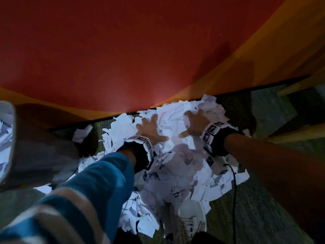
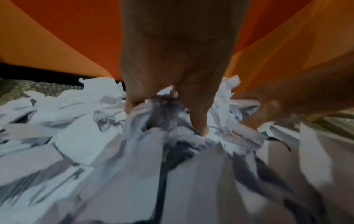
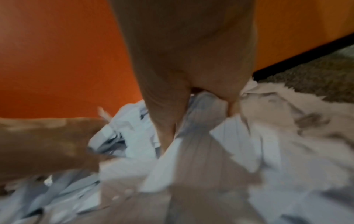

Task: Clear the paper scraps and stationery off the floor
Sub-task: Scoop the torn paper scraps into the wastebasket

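Observation:
A large heap of torn white paper scraps lies on the speckled floor against the base of a red and orange wall. My left hand rests on the heap's far left part with fingers spread flat. My right hand lies beside it on the far right part, thumb out, fingertips sunk among the scraps. The left wrist view shows straight fingers pushed into the paper scraps. In the blurred right wrist view, fingers likewise reach down into the paper scraps. No stationery shows.
A grey bin with a white rim stands at the left, paper inside it. A white shoe is at the heap's near edge. A black cable runs down from the right wrist. Wooden bars cross the right side.

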Motion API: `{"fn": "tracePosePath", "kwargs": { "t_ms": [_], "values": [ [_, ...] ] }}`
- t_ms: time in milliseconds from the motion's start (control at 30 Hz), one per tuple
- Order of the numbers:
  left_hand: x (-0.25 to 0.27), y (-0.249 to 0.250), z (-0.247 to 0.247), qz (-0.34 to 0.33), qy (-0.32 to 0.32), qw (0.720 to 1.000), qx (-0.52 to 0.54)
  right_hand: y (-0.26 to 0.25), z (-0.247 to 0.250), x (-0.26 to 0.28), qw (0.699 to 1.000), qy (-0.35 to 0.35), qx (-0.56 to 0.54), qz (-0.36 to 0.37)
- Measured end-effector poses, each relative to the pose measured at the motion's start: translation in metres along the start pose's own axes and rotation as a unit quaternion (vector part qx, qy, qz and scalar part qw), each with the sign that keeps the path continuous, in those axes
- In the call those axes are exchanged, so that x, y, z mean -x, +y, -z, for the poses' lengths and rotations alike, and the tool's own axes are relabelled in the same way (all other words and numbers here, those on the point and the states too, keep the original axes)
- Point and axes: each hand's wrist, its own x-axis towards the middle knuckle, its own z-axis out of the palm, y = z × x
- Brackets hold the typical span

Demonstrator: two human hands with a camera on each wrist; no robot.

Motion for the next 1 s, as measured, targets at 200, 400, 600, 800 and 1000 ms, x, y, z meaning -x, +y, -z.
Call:
{"fn": "tracePosePath", "kwargs": {
  "t_ms": [200, 400, 600, 800, 1000],
  "values": [
    [0.014, 0.0, 0.009, -0.008, 0.07, 0.991, 0.111, -0.013, 0.013, 0.009, 0.997, -0.011, -0.059, 0.052],
    [0.061, -0.01, 0.074, -0.011, 0.121, 0.982, 0.142, -0.021, 0.063, 0.042, 0.986, 0.012, -0.149, 0.072],
    [0.129, -0.046, 0.16, -0.014, 0.149, 0.979, 0.141, -0.065, 0.129, 0.083, 0.98, 0.024, -0.16, 0.113],
    [0.22, -0.086, 0.242, -0.056, 0.185, 0.977, 0.09, -0.163, 0.184, 0.147, 0.966, 0.023, -0.142, 0.214],
    [0.275, -0.16, 0.278, -0.018, 0.231, 0.966, 0.118, -0.288, 0.197, 0.178, 0.948, -0.025, -0.093, 0.302]
  ]
}}
